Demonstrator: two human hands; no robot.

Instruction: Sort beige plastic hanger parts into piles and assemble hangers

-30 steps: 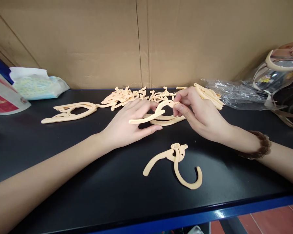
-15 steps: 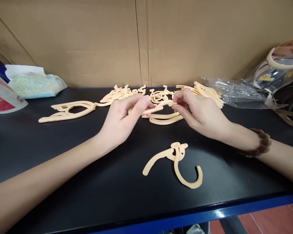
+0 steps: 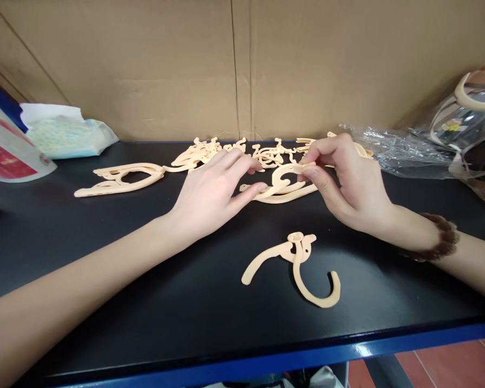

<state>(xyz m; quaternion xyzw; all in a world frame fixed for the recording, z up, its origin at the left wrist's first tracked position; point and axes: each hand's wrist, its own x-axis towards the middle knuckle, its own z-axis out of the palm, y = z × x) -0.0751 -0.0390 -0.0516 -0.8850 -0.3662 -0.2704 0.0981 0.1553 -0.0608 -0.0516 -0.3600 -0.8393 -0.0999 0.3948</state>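
In my right hand, thumb and fingers pinch one end of a curved cream plastic hanger piece. My left hand is open at the piece's other end, thumb apart from the fingers. Its thumb tip is beside the piece; whether they touch I cannot tell. Behind and below the held piece lie long curved hanger arms, partly covered by it. Nearer to me, a hanger hook joined to a centre part rests flat on the black table. A folded hanger lies left of my left hand.
Small cream hanger parts are heaped at the back of the black table. A clear plastic bag and a transparent bottle stand right. At left are a tissue pack and a red-and-white container. Cardboard walls the back.
My left hand has loosened from the hanger piece and opened its fingers. My right hand still holds the piece, now turned so its curve shows. The view has shifted slightly.
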